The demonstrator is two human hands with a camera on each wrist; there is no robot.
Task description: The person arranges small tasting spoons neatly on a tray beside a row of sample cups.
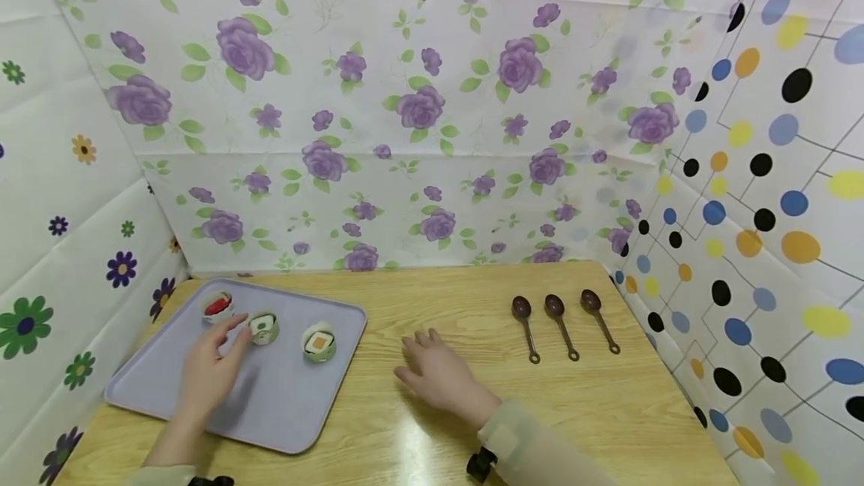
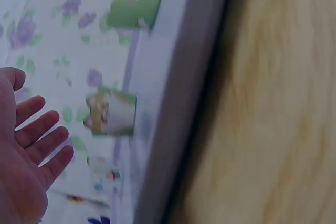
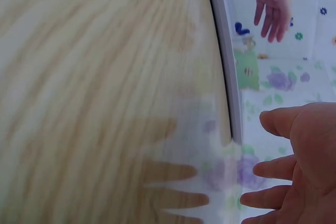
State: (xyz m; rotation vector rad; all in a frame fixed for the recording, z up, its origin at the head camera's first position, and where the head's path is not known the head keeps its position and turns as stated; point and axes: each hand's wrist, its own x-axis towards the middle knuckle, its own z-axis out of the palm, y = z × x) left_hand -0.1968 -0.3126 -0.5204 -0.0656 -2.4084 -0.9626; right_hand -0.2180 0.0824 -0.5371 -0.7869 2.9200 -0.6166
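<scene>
A lavender tray (image 1: pixel 283 411) lies on the left of the wooden table (image 1: pixel 439 433). It carries three small cups: one with a red inside (image 1: pixel 218 306), one green (image 1: pixel 263 327) and one orange (image 1: pixel 319 341). My left hand (image 1: pixel 226 343) hovers over the tray with relaxed fingers, its fingertips just short of the green cup, holding nothing. In the left wrist view that hand (image 2: pixel 31 145) is open, with two blurred cups (image 2: pixel 111 113) beyond it. My right hand (image 1: pixel 421 355) is spread open, palm down, over the table just right of the tray, also holding nothing; the right wrist view shows it (image 3: pixel 294 171) the same way.
Three dark brown spoons (image 1: pixel 562 325) lie side by side on the table's right part, handles toward me. Flowered cloth walls (image 1: pixel 418 111) close the back and left; a dotted wall (image 1: pixel 776 208) closes the right. Bare wood lies between the tray and the spoons.
</scene>
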